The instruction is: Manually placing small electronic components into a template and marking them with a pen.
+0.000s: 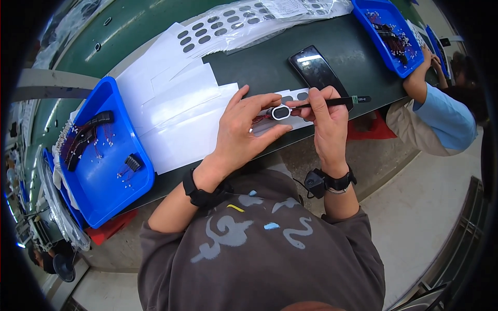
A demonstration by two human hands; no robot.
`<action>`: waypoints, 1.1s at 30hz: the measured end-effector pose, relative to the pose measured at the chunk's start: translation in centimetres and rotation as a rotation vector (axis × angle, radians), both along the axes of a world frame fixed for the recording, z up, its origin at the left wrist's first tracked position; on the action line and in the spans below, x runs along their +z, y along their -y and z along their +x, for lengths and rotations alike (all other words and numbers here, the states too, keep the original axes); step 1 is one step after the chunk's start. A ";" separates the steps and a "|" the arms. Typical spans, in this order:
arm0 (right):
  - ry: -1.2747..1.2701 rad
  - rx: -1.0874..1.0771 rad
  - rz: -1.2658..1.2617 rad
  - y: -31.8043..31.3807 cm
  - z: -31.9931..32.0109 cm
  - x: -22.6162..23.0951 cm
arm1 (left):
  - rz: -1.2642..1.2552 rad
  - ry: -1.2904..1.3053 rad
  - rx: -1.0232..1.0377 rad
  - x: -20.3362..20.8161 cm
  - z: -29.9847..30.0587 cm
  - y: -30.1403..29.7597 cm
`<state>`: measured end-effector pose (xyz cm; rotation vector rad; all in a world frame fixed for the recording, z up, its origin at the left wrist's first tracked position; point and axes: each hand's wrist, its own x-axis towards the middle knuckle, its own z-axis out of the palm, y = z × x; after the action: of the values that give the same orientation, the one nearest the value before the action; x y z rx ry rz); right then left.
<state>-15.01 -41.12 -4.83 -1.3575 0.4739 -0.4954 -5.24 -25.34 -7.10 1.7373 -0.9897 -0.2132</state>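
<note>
Between the thumb and fingers of my left hand point(236, 124) is a small oval speaker point(280, 112), black in the middle with a pale rim. Dark red wires trail from it under my fingers. My right hand point(331, 124) is closed on black tweezers point(342, 101), whose tips reach the right side of the speaker's rim. Whether the tips grip anything there is too small to tell. Just beyond both hands lies a white strip with grey ovals point(302, 96), partly covered by them. A black smartphone point(317, 68) rests behind my right hand.
To the left, a blue tray point(106, 199) holds rows of wired black parts. White sheets point(176, 111) and oval-sticker sheets point(220, 26) cover part of the green table. Another blue tray point(412, 57) stands at the far right, beside another person's arm point(417, 85).
</note>
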 end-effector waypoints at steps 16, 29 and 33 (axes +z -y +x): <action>0.160 0.114 -0.980 0.1 -1.3 0.2 | -0.067 0.033 -0.012 -1.5 0.3 0.0; 0.144 -0.050 -0.211 -0.8 -1.7 -0.2 | -0.057 0.067 -0.006 -1.3 0.4 -0.1; 0.061 0.058 0.023 0.5 -1.2 -0.3 | -0.043 0.046 -0.013 -1.1 0.4 -0.1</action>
<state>-16.20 -41.63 -5.14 -1.3269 0.3882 -0.4812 -4.86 -25.20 -8.21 1.7034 -1.0315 -0.1595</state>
